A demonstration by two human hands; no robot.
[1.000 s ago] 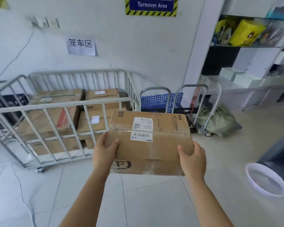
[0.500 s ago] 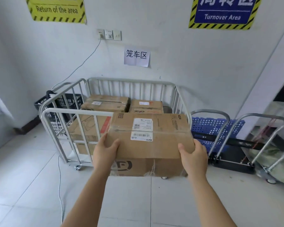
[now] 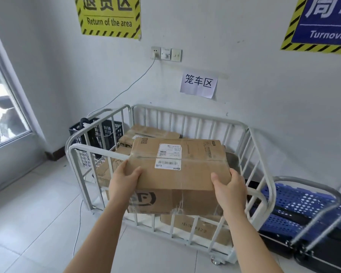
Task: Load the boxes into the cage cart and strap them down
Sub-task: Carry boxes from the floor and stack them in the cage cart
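Brown taped cardboard box [image 3: 177, 174] gripped by L hand [image 3: 124, 183] & R hand [image 3: 229, 187], held over near rail of white metal cage cart [image 3: 261, 186]. Best: clear rail, lower flat onto stacked boxes [image 3: 152, 131].

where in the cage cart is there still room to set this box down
Bare room shows only as a dark gap at the cage cart's right side, between the stacked boxes and the right rail. The left and back are crowded with boxes. The held box hides the middle, so that part is uncertain.
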